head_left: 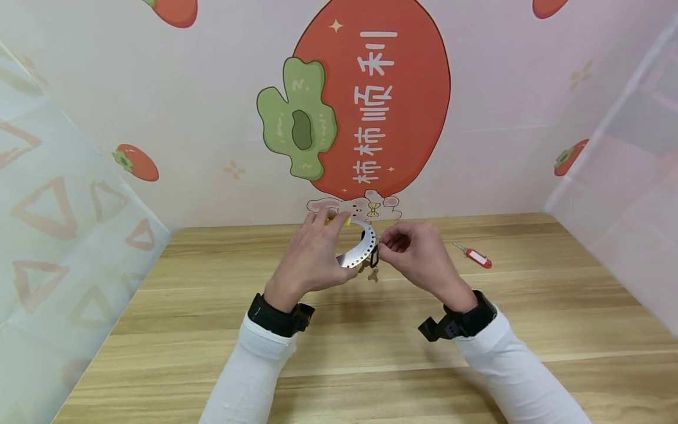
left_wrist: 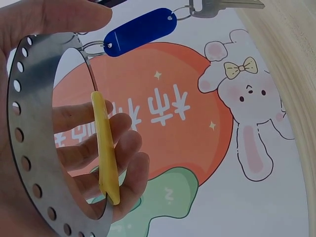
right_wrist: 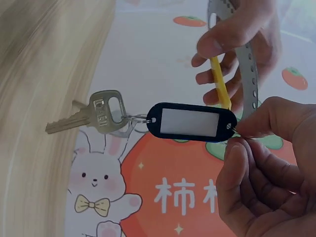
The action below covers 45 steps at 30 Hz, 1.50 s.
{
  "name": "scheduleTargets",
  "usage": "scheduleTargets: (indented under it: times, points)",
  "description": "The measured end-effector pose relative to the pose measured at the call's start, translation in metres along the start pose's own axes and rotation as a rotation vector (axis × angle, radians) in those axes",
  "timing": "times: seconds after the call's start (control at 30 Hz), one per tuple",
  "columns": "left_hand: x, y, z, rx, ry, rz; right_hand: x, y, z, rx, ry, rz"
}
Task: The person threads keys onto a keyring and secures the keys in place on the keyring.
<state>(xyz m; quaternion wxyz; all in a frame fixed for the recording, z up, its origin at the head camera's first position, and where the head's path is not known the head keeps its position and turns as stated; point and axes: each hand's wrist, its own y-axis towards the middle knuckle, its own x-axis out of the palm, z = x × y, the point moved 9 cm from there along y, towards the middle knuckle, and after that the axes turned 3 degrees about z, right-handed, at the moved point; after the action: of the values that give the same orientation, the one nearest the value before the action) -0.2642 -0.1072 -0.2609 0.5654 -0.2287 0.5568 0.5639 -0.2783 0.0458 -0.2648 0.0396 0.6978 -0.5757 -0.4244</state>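
Note:
My left hand [head_left: 309, 253] grips a flat metal key ring [head_left: 365, 247] with a row of small holes along its edge. A yellow strip [left_wrist: 106, 148] sits on the ring near the fingertips. From the ring hangs a blue key tag [left_wrist: 140, 32] with a key [left_wrist: 222, 7]. Just right of it, my right hand [head_left: 415, 253] pinches the end of a black key tag [right_wrist: 190, 122] between thumb and forefinger, at its small wire loop. A brass-coloured key [right_wrist: 104, 112] hangs from that tag's other end.
On the wooden table [head_left: 339, 365], to the right of my hands, lies a red key tag [head_left: 478, 258] with a key. A printed backdrop [head_left: 492, 118] stands along the table's far edge, with pale sheets [head_left: 69, 206] at the sides.

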Motion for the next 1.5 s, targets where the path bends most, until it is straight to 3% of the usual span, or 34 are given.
scheduleTargets:
  times: [0.23,0.4,0.57,0.73,1.23,1.37,1.5]
  points:
    - [0.002,0.000,0.000,-0.005,0.007,-0.004,0.000,-0.003,-0.015,-0.155,-0.124,0.054]
    - [0.002,0.000,-0.001,-0.013,0.000,0.000,0.001,-0.004,-0.022,-0.235,-0.187,0.047]
    - [0.000,0.000,-0.002,-0.011,-0.010,0.022,0.002,-0.004,-0.021,-0.265,-0.121,-0.004]
    - [-0.002,0.000,-0.002,-0.007,-0.018,0.040,0.002,-0.002,-0.013,-0.245,-0.008,-0.046]
    - [-0.005,-0.001,0.001,0.033,-0.019,0.075,0.003,0.000,-0.005,-0.170,0.064,-0.098]
    - [-0.006,-0.001,0.004,0.070,-0.002,0.097,0.004,0.000,-0.002,-0.116,0.067,-0.130]
    - [-0.006,0.000,0.007,0.098,0.020,0.109,0.007,0.000,0.005,-0.009,0.112,-0.174]
